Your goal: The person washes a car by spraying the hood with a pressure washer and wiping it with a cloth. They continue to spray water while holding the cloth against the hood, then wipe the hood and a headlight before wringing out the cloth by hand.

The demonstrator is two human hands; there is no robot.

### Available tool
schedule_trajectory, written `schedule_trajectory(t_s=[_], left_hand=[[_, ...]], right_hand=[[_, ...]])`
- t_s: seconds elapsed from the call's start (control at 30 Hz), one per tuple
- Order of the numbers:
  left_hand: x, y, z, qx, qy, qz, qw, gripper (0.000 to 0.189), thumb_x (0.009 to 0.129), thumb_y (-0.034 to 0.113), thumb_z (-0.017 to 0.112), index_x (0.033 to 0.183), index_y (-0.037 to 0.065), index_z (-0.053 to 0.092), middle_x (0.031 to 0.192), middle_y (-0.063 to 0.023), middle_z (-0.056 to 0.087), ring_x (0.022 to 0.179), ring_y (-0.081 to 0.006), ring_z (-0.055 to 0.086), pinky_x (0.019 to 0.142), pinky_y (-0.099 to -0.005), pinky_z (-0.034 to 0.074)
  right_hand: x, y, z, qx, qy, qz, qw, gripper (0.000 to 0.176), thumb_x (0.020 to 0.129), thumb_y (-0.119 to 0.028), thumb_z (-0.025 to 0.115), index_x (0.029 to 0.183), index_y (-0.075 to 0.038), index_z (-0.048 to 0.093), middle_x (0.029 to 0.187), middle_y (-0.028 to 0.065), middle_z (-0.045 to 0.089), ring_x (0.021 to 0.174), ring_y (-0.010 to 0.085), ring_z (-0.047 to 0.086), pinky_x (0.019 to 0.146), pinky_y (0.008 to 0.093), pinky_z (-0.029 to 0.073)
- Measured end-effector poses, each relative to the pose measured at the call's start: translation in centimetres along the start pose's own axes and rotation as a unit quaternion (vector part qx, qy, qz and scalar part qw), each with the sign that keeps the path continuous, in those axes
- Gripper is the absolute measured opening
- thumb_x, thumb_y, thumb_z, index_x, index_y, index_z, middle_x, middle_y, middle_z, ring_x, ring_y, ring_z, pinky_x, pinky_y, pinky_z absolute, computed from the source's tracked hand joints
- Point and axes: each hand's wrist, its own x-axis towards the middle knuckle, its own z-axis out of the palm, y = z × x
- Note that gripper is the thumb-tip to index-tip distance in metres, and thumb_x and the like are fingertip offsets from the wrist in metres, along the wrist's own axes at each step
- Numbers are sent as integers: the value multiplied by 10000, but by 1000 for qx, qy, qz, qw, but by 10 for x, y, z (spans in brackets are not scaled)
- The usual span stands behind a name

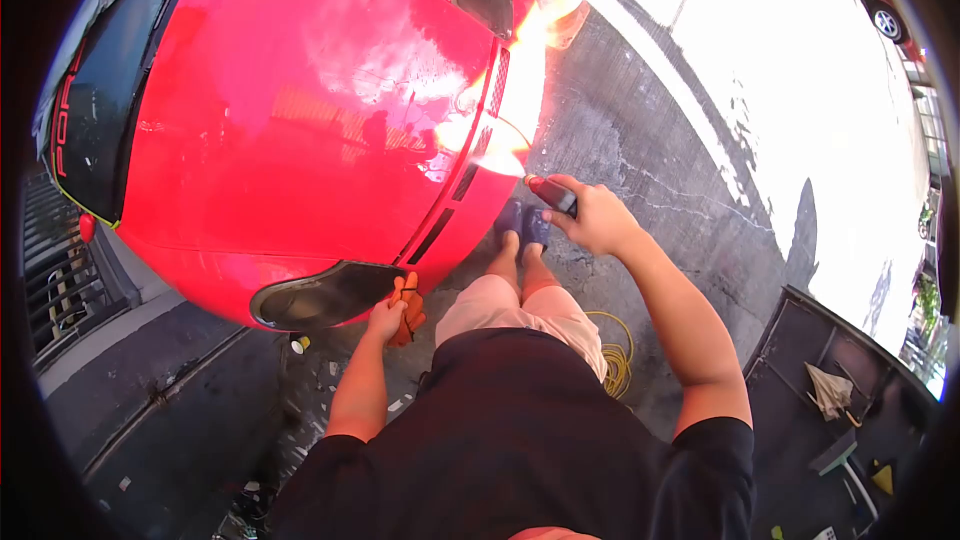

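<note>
A red car (290, 140) fills the left half of the view, its hood shiny with bright reflections. My right hand (597, 220) is wrapped round a red and black handheld tool (552, 195), whose tip points at the car's front edge. At the car's near corner, beside the dark headlight (325, 297), my left hand (388, 320) is closed on an orange glove (408, 308). Dark slots (466, 181) run along the front edge of the hood. Glare hides part of that edge near the tool's tip.
A coiled yellow hose (617, 365) lies on the ground beside my legs. Dark panels with a squeegee (835, 453) and a folded umbrella (829, 391) are at the lower right. Another car's wheel (886, 23) shows at the upper right. A dark wall (190, 430) stands at the lower left.
</note>
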Motion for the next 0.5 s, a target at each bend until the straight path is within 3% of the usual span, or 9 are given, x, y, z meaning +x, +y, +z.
schedule_trajectory(t_s=[0.03, 0.07, 0.17, 0.2, 0.3, 0.4, 0.5], left_hand=[[10, 0, -2, 24, 16, 10, 1000, 465, 895, 366, 698, 1251, 73, 760, 1088, -213, 779, 1047, -340, 766, 886, -471, 586], [-1, 15, -4, 57, 20, 4, 998, 391, 938, 277, 699, 1188, -18, 758, 1026, -110, 773, 959, -185, 706, 879, -363, 547], [-21, 29, -10, -29, -35, -23, 999, 449, 915, 337, 702, 1264, 59, 753, 1088, -150, 782, 1060, -259, 751, 932, -413, 563], [-17, 17, -9, -36, -33, 26, 998, 426, 928, 307, 703, 1258, 41, 750, 1058, -117, 777, 1028, -211, 730, 917, -375, 552], [-34, 3, -15, -78, -28, 34, 996, 394, 943, 286, 702, 1238, 29, 751, 1026, -108, 771, 987, -183, 708, 899, -347, 539], [-55, -2, -16, -65, 2, 9, 998, 366, 951, 268, 700, 1208, 13, 752, 1011, -95, 769, 948, -171, 688, 890, -348, 534], [-64, -20, -13, -56, 8, -20, 998, 375, 948, 279, 703, 1208, 12, 751, 1020, -98, 770, 961, -182, 690, 896, -359, 536]], right_hand=[[13, 10, 10, -11, -16, -18, 1000, 642, 947, -465, 744, 1478, -148, 572, 1018, 316, 748, 1043, 460, 737, 918, 586, 580], [28, 22, 24, -12, 0, -35, 999, 644, 937, -455, 765, 1471, -146, 580, 939, 279, 755, 944, 484, 739, 862, 570, 581], [78, 51, 50, -60, -13, -85, 994, 632, 946, -458, 743, 1478, -163, 570, 995, 261, 765, 964, 467, 743, 872, 561, 592], [98, 57, 55, -81, -31, -97, 992, 626, 938, -437, 735, 1482, -179, 564, 1042, 241, 771, 975, 448, 746, 877, 555, 600], [144, 64, 61, -80, -31, -111, 990, 602, 921, -325, 723, 1490, -219, 555, 1085, 201, 776, 1007, 408, 752, 896, 538, 603], [183, 76, 86, -69, -18, -138, 988, 621, 922, -306, 719, 1513, -243, 538, 1094, 183, 779, 1016, 386, 756, 896, 532, 602], [189, 79, 100, -47, -16, -103, 993, 638, 924, -305, 714, 1532, -256, 525, 1098, 168, 782, 1015, 386, 756, 896, 532, 602]])
